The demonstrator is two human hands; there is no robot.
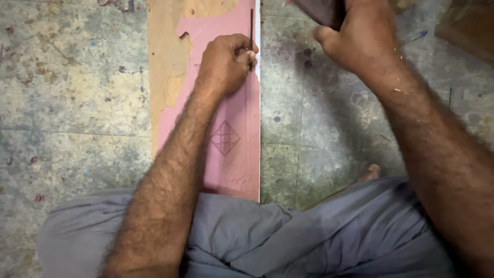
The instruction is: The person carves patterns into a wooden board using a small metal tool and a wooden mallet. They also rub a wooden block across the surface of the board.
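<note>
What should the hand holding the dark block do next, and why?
Probably swing the block down onto the top of the thin tool. The left hand stands that tool on the pink board near its right edge, while the right hand holds the block raised and apart from it.

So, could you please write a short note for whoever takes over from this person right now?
Left hand: closed on a thin dark chisel, held upright near the right edge of the pink-coated board.
Right hand: raised beside the board, gripping a dark block, partly out of frame.
Board lies on the stained floor, its near end at the lap.
Done: a diamond motif and edge lines are cut into the pink.
Left: the pink area around the left hand is mostly uncut.
</note>
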